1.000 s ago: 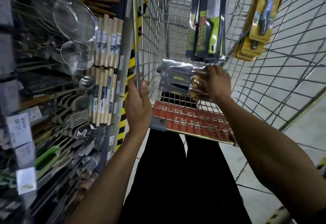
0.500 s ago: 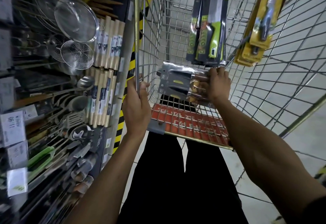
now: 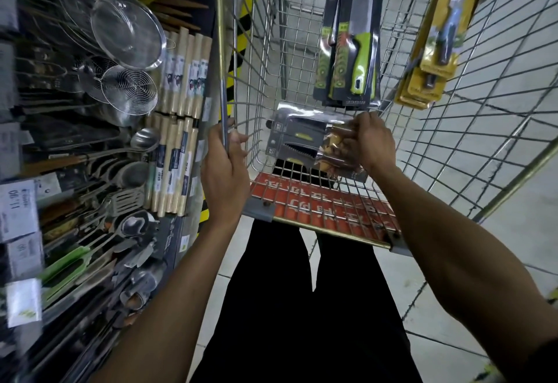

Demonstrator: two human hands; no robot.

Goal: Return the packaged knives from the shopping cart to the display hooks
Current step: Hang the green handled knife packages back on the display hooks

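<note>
My right hand (image 3: 367, 145) grips a clear blister pack of knives (image 3: 299, 141) with dark blades, held inside the near end of the wire shopping cart (image 3: 302, 29). My left hand (image 3: 225, 168) is curled round the cart's left top rail (image 3: 222, 50). Farther inside the cart stand packs of green-handled knives (image 3: 350, 35). Yellow-carded knife packs (image 3: 434, 41) lean at the cart's right side.
On the left a display rack holds strainers (image 3: 126, 32), wooden rolling pins (image 3: 181, 80), ladles and spatulas (image 3: 120, 207) with white price tags (image 3: 18, 207). The red child-seat flap (image 3: 317, 204) closes the cart's near end. Grey floor tiles lie to the right.
The view has drifted slightly. The right hand with the knife pack has shifted a little upward within the cart. The left hand stays on the rail.
</note>
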